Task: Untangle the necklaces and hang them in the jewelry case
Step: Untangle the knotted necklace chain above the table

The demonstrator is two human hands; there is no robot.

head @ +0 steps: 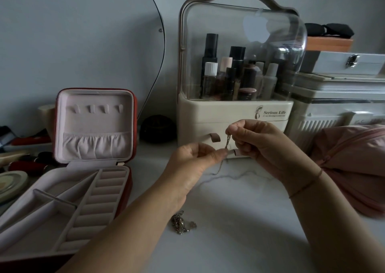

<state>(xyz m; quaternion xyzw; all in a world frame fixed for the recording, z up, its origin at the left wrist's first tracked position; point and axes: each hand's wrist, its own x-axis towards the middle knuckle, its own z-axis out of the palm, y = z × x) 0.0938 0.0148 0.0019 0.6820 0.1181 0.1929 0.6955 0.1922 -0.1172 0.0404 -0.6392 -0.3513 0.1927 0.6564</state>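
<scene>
1. Pinching one thin chain (227,142) at two points, both hands hold it raised above the counter (239,220), in front of the cosmetic organizer (235,110).
2. Right hand (262,145): the fingers (233,130) are curled and grasp the upper end of the chain. Left hand (193,160): the fingers (220,154) are curled and grasp the lower end.
3. Long axis: the short span between the two grips runs roughly from 12 o'clock to 6 o'clock, with the top leaning slightly toward 1 o'clock. The right grip sits at 1 o'clock from the left grip. Whether a loose strand hangs below the left grip cannot be told from the veining of the counter.
4. A second tangle of necklaces (180,222) lies on the counter at 6 o'clock from the left hand, just beside the left forearm and held by neither hand.
5. The jewelry case (93,118) stands open at 9 o'clock from the hands. Its four hooks (96,108) sit in the upright lid at about 10 o'clock, and all four are bare.
6. Judgement: the work is at the untangling step. The next move likely depends on separating the grips along the 12-to-6 axis. The left hand is nearer the hooks for hanging.
</scene>
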